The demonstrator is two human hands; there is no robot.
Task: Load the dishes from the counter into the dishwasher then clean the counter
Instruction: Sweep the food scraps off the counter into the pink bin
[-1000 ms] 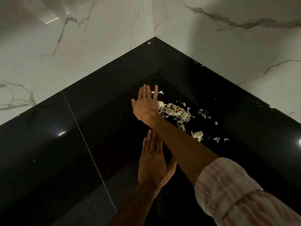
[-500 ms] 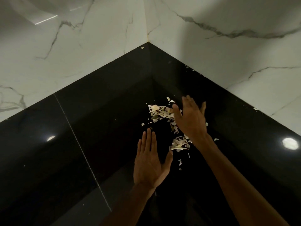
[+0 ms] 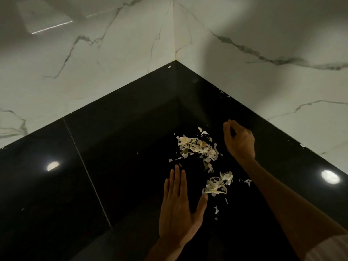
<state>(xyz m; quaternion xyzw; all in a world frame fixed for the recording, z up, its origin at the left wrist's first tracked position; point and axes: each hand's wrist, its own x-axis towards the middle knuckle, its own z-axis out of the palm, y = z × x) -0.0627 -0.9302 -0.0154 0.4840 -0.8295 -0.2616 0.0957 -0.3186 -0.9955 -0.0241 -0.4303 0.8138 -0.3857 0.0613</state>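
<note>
No dishes showed; peelings (image 3: 199, 147) littered the counter (image 3: 113, 157), left hand (image 3: 178, 213) flat, right hand (image 3: 240, 142) curled, seemingly empty.

A home kitchen corner: a glossy black stone bench (image 3: 116, 147) fills the lower frame, meeting two white, grey-veined marble-look wall tiles (image 3: 94, 72) across the top. Pale vegetable peelings (image 3: 197, 147) lie scattered right of centre, and ceiling lamps reflect in the polished surface.
</note>
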